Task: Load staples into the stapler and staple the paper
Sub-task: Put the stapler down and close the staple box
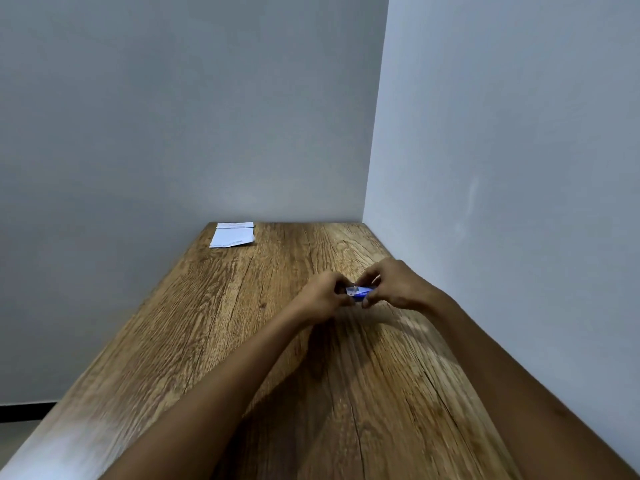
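The stapler [360,293], or what shows of it, is a small blue object with a white patch at its left end, held just above the bench [214,327] between both hands at about 2 o'clock from the middle of the wooden top. It is too small and too covered by fingers to tell whether it is the stapler itself or a staple box. The left hand [323,296] grips its left end with curled fingers; the right hand [394,285] pinches its right end from above, thumb below and fingers bent over the top. Both forearms reach in from 6 o'clock. The paper [232,235], a few white sheets with faint print, lies flat at the far left corner of the bench, at 11 o'clock, touching the rear wall [173,116] and well apart from the hands. A second wall [519,150] runs along the bench's right edge.
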